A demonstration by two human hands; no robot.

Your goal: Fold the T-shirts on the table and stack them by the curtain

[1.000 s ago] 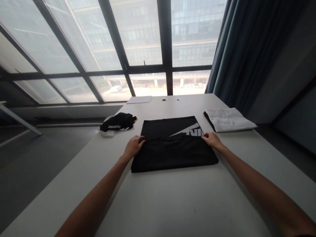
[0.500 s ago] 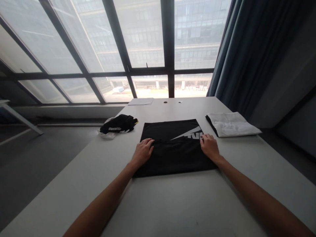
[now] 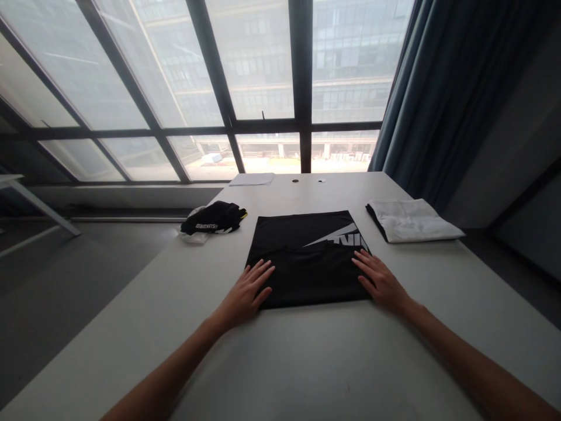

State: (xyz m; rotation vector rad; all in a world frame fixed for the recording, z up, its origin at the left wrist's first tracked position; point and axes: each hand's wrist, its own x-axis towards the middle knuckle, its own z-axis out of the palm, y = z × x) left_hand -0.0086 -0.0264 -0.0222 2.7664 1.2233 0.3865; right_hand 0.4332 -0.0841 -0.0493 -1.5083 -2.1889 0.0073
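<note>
A black garment [image 3: 309, 266], probably a T-shirt, lies folded into a flat rectangle on the white table [image 3: 307, 362]. Grey and white lettering and a pointed stripe show on its upper right part. A folded layer covers the near half. My left hand [image 3: 248, 292] rests on its left edge with fingers spread. On the right edge lies my right hand [image 3: 380, 280], open too, fingers stretched over the cloth. Neither hand grips anything.
Left of the garment is a crumpled black cloth item with white lettering [image 3: 213, 218], on something whitish. A folded white cloth [image 3: 416, 220] lies at the right. White paper [image 3: 252, 179] and two round table fittings are near the window. A blue curtain [image 3: 421, 99] hangs at right.
Both hands have slid toward me along the garment's sides, and their fingers have opened from a curled pose to flat. The garment's near edge now sits slightly higher in view.
</note>
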